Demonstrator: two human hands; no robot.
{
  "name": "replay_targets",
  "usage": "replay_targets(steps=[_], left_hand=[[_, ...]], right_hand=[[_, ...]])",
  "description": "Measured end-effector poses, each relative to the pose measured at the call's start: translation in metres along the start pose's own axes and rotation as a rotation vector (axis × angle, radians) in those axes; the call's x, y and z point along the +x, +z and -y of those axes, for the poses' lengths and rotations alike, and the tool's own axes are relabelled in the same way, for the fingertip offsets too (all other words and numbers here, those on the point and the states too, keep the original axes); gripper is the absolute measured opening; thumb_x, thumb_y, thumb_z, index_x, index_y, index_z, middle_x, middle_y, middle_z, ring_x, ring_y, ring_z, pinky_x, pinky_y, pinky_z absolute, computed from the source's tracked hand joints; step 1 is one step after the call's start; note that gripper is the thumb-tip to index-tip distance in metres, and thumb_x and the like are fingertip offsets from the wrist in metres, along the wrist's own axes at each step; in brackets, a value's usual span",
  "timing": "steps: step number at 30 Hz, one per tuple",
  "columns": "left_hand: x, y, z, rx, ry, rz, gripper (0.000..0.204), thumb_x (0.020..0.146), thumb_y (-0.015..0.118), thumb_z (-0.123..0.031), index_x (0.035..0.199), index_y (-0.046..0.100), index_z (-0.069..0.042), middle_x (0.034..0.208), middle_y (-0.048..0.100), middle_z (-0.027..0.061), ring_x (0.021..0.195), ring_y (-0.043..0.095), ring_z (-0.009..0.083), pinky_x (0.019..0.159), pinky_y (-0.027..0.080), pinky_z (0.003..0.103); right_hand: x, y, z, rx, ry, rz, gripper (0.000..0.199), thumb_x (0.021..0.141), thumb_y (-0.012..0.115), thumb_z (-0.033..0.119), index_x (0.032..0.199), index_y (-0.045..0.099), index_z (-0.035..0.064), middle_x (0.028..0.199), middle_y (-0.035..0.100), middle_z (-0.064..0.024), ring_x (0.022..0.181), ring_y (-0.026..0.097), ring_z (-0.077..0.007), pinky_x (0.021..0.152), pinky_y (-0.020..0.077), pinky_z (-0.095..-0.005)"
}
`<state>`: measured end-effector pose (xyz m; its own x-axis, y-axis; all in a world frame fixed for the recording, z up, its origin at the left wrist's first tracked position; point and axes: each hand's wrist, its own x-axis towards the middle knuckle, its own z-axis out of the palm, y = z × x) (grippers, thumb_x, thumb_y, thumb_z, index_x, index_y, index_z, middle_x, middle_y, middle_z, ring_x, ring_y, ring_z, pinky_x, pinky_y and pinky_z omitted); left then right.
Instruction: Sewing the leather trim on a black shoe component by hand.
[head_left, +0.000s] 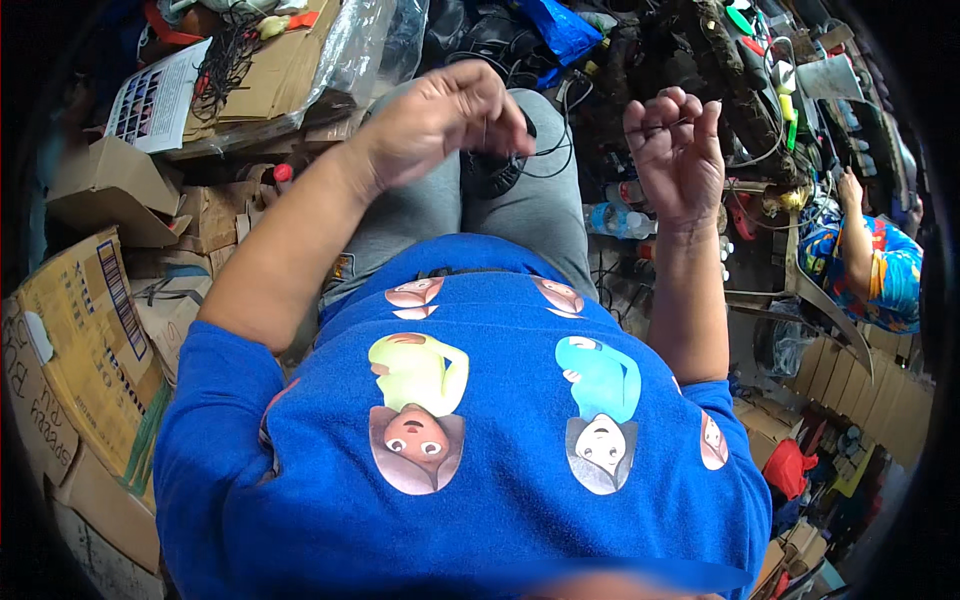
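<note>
Raised over my left thigh, my left hand [455, 115] has its fingers bent together and slightly blurred at the tips. A thin black cord [566, 160] passes close to those fingertips and loops over my right knee. Whether the fingers pinch it is unclear. Between my thighs, below the left hand, sits a dark, ridged thing like a shoe [492, 178], partly covered by the hand. My right hand [680, 150] is held up apart from it on the right, palm toward me, with curled fingers. Anything inside that grip is too small to make out.
Flat cardboard [265, 80] with a printed sheet [160, 95] and tangled wires lies at upper left. Cardboard boxes [90, 340] stand on the left. Plastic bottles [615, 220] are by my right knee. Another person in a colourful shirt [880, 270] is at far right.
</note>
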<state>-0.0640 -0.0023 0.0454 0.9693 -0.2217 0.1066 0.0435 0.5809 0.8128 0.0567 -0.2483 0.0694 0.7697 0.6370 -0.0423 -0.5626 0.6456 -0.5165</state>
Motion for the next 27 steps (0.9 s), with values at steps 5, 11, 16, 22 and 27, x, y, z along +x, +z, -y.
replay_targets(steps=[5, 11, 16, 22, 27], left_hand=[[-0.043, -0.028, 0.002, 1.248, -0.076, 0.055, 0.019, 0.091, 0.056, -0.021, 0.087, 0.055, -0.002, 0.077, 0.060, 0.0092, 0.076, 0.060, 0.0207, 0.069, 0.046, 0.035], [-0.151, -0.119, -0.131, 1.910, -0.199, -0.635, 0.015, 0.081, 0.066, -0.014, 0.089, 0.066, -0.002, 0.087, 0.062, 0.0129, 0.083, 0.060, 0.0267, 0.075, 0.047, 0.033], [-0.143, -0.123, -0.117, 2.102, -0.309, -0.627, 0.018, 0.080, 0.066, -0.012, 0.096, 0.067, -0.003, 0.091, 0.063, 0.0111, 0.086, 0.061, 0.0224, 0.078, 0.047, 0.033], [-0.010, -0.028, -0.005, 1.413, 0.199, 0.102, 0.026, 0.080, 0.064, -0.010, 0.107, 0.067, -0.008, 0.108, 0.062, 0.0092, 0.105, 0.058, 0.0251, 0.093, 0.044, 0.034], [0.048, -0.024, 0.014, 1.392, -0.181, 0.363, 0.022, 0.079, 0.066, -0.015, 0.099, 0.067, -0.006, 0.108, 0.061, 0.0116, 0.100, 0.059, 0.0254, 0.086, 0.046, 0.033]], right_hand=[[-0.029, -0.017, 0.022, -1.255, 0.353, 0.262, 0.020, 0.087, 0.064, 0.024, 0.088, 0.063, 0.0038, 0.084, 0.062, -0.0022, 0.078, 0.059, -0.0152, 0.074, 0.0465, -0.0273], [-0.110, -0.132, 0.117, -2.108, 0.400, -0.425, 0.026, 0.084, 0.066, 0.019, 0.105, 0.067, 0.0042, 0.091, 0.069, -0.0126, 0.084, 0.065, -0.0173, 0.077, 0.0487, -0.0288], [-0.128, -0.152, 0.105, -2.263, 0.753, -0.342, 0.030, 0.086, 0.060, 0.016, 0.115, 0.064, 0.0088, 0.103, 0.066, -0.0172, 0.094, 0.064, -0.0259, 0.084, 0.0477, -0.0345], [-0.039, -0.049, -0.010, -1.492, 0.305, 0.068, 0.029, 0.083, 0.061, 0.006, 0.112, 0.065, 0.0056, 0.090, 0.062, -0.0063, 0.086, 0.058, -0.0132, 0.074, 0.0466, -0.0264], [0.003, -0.036, -0.042, -1.582, 0.093, 0.097, 0.015, 0.079, 0.068, 0.000, 0.094, 0.069, 0.0023, 0.086, 0.063, -0.0003, 0.083, 0.058, -0.0078, 0.075, 0.0475, -0.0230]])
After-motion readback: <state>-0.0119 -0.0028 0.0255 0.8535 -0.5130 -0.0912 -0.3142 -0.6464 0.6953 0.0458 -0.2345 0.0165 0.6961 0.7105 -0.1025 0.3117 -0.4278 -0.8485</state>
